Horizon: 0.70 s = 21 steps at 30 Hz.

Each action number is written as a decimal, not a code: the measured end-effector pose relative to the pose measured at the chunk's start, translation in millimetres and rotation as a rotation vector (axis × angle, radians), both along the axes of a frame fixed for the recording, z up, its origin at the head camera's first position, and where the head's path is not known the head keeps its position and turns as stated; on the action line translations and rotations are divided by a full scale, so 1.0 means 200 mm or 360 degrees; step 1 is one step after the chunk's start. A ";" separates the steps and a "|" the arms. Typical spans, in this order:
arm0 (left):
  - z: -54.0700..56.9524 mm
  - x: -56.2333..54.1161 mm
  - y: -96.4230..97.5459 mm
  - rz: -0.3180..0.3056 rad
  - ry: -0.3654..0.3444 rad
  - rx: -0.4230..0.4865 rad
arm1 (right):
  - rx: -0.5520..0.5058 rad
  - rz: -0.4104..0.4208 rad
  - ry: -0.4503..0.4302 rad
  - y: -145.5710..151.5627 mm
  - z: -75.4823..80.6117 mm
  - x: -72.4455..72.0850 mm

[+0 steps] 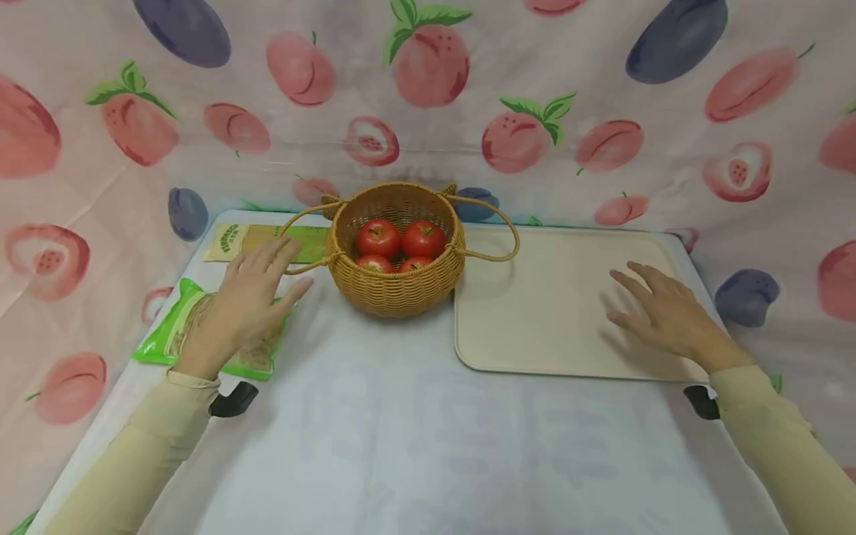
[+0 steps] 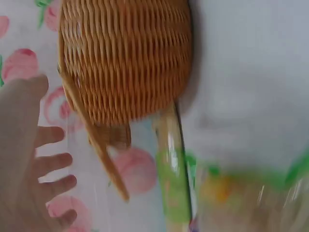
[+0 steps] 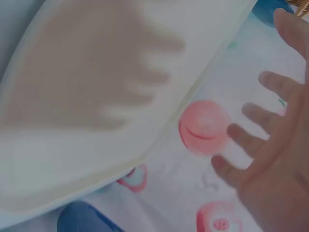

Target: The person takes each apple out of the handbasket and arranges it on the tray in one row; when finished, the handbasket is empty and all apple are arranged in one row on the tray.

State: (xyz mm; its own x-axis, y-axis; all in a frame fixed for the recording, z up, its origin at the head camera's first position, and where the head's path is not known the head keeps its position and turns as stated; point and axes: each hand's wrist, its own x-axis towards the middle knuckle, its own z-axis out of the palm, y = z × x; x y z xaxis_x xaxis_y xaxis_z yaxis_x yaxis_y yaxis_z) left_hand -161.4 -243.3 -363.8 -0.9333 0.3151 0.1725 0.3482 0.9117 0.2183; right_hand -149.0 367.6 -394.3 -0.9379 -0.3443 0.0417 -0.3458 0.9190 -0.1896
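Observation:
A round wicker basket [image 1: 394,293] with two looped handles stands at the back middle of the table, several red apples [image 1: 378,238] inside it. To its left my left hand [image 1: 244,305] hovers with fingers spread, above a green-edged bag of dry food [image 1: 177,327] and near the left handle [image 2: 94,137]. It holds nothing. On the other side, my right hand [image 1: 662,312] is held over the beige tray [image 1: 535,319], its fingers apart and empty; its shadow falls on the tray in the right wrist view.
A flat yellow-green packet [image 1: 257,241] lies behind the bag, its right end partly hidden by the basket. White cloth [image 1: 401,446] covers the table. A fruit-printed curtain [image 1: 468,148] hangs close behind and at both sides.

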 end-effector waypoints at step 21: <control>-0.25 0.19 0.40 -0.0388 0.0320 0.0723 | -0.0322 0.0375 0.0095 -0.27 0.04 -0.16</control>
State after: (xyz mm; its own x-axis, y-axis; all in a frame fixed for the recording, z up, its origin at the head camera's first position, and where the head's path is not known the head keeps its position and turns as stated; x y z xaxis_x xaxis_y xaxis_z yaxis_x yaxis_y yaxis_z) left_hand -124.0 -163.7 -414.6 -0.7773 0.3702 0.5086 0.6126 0.6291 0.4784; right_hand -180.1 313.4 -387.0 -0.8271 -0.5310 0.1841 -0.5608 0.7580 -0.3332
